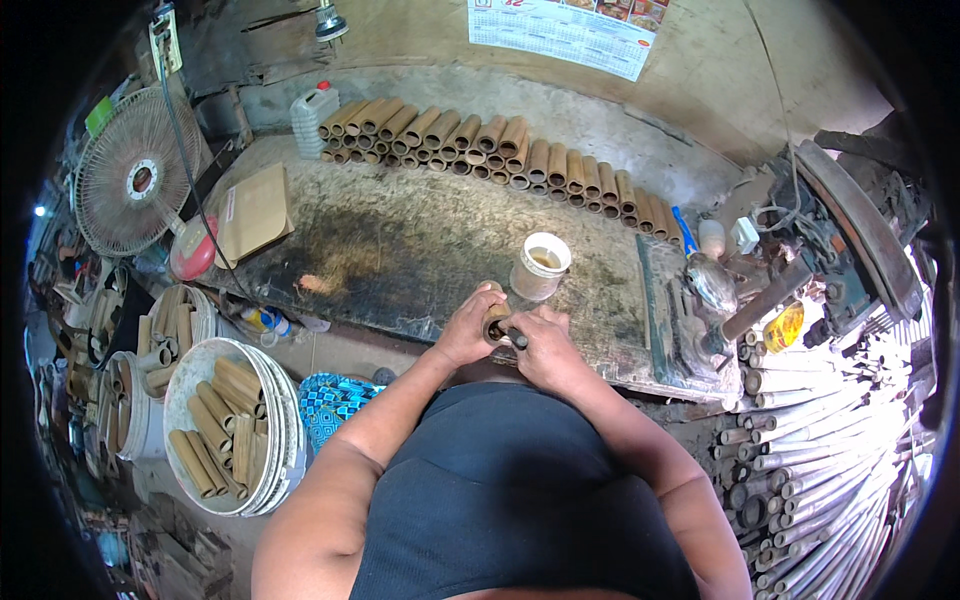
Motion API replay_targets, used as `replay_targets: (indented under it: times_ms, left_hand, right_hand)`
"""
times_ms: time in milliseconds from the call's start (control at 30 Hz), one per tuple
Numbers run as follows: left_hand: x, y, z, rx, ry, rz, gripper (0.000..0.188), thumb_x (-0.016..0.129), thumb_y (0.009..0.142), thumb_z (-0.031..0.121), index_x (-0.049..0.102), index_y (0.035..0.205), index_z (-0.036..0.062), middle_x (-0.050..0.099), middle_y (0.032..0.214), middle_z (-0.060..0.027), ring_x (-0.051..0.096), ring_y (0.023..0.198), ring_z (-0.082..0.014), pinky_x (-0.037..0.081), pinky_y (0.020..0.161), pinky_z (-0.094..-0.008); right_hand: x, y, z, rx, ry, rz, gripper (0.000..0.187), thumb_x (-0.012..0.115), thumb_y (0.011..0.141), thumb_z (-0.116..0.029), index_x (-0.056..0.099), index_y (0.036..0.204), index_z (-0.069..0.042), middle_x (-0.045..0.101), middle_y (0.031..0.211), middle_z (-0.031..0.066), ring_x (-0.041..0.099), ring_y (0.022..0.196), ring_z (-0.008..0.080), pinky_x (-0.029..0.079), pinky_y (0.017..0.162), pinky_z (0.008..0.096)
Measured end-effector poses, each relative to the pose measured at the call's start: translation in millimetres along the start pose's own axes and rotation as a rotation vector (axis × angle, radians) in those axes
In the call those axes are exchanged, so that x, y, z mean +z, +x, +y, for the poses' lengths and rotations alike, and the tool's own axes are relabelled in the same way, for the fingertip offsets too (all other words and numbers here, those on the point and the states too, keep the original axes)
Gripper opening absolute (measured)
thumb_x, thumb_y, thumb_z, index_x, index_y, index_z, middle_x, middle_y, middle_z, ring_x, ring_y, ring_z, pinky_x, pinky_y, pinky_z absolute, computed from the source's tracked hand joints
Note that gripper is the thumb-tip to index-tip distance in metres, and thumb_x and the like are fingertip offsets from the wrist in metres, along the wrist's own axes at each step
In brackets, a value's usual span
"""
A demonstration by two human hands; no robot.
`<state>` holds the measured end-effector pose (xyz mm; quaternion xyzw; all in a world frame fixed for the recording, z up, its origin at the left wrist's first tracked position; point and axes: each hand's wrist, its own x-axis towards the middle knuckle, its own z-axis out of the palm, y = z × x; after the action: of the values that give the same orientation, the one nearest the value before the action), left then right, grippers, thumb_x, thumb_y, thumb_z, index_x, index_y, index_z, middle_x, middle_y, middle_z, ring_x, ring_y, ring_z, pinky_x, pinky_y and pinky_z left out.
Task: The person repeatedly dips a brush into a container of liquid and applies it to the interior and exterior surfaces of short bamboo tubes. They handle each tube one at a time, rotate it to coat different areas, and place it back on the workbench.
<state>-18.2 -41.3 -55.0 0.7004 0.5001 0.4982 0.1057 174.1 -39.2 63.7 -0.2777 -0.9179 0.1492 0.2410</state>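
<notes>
My left hand [466, 330] is wrapped round a short brown bamboo tube [494, 316] at the front edge of the workbench. One open end of the tube faces me. Against that end, my right hand [546, 346] grips a slim dark-handled tool [517, 339]; its working end is hidden by the tube and my fingers, so its kind does not show. Just beyond my hands stands a small white plastic tub [541, 266] with some brownish liquid inside.
Bamboo tubes [440, 130] are stacked along the bench's back. A clear jug [308, 118], a cardboard piece [255, 212] and a fan [140, 178] are on the left, above a white bucket [277, 440] of tubes. Long bamboo poles [820, 470] lie at right.
</notes>
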Motion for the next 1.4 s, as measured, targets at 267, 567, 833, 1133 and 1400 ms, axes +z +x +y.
replay_targets:
  times_ms: [267, 567, 833, 1133, 1400]
  left_hand:
    - [0.8, 4.1, -3.8, 0.047, -0.048, 0.010, 0.070, 0.090, 0.070, 0.019, 0.052, 0.129, 0.0088, 0.059, 0.135, -0.0178, 0.053, 0.137, -0.0379, 0.044, 0.114, -0.0446]
    - [6.2, 2.5, -7.2, 0.057, -0.036, 0.023, 0.071, 0.091, 0.070, 0.019, 0.050, 0.128, 0.0080, 0.061, 0.133, -0.0161, 0.056, 0.132, -0.0372, 0.046, 0.111, -0.0435]
    - [-0.5, 4.3, -2.6, 0.048, -0.094, 0.011, 0.069, 0.090, 0.069, 0.014, 0.054, 0.127, 0.0074, 0.062, 0.133, -0.0152, 0.055, 0.134, -0.0383, 0.044, 0.113, -0.0447]
    - [1.4, 5.6, 1.2, 0.039, -0.055, 0.021, 0.069, 0.091, 0.069, 0.017, 0.054, 0.126, 0.0071, 0.062, 0.132, -0.0152, 0.054, 0.134, -0.0387, 0.044, 0.113, -0.0460]
    - [2.1, 5.4, -1.4, 0.064, -0.076, 0.042, 0.065, 0.090, 0.073, 0.021, 0.053, 0.126, 0.0069, 0.063, 0.130, -0.0155, 0.056, 0.131, -0.0385, 0.046, 0.111, -0.0466]
  right_hand:
    - [-54.2, -14.2, -25.3, -0.049, 0.068, -0.009, 0.028, 0.075, 0.084, -0.006, 0.071, 0.110, -0.015, 0.067, 0.098, 0.0082, 0.060, 0.102, 0.0306, 0.039, 0.094, 0.0426]
    - [-1.6, 3.1, 4.0, 0.080, -0.050, -0.079, 0.029, 0.074, 0.083, -0.005, 0.071, 0.110, -0.015, 0.068, 0.100, 0.0088, 0.060, 0.101, 0.0298, 0.038, 0.094, 0.0425]
    - [-45.1, -12.6, -21.0, 0.019, 0.034, -0.046, 0.031, 0.074, 0.082, -0.004, 0.070, 0.111, -0.014, 0.071, 0.100, 0.0082, 0.060, 0.102, 0.0293, 0.037, 0.093, 0.0424]
    - [-17.5, 0.0, -11.4, 0.005, -0.107, -0.052, 0.039, 0.068, 0.075, 0.003, 0.071, 0.111, -0.013, 0.071, 0.104, 0.0078, 0.060, 0.104, 0.0301, 0.037, 0.090, 0.0428]
    - [-46.9, -7.8, -22.6, 0.030, 0.037, -0.056, 0.031, 0.072, 0.081, -0.001, 0.072, 0.110, -0.015, 0.071, 0.103, 0.0082, 0.060, 0.106, 0.0297, 0.038, 0.096, 0.0418]
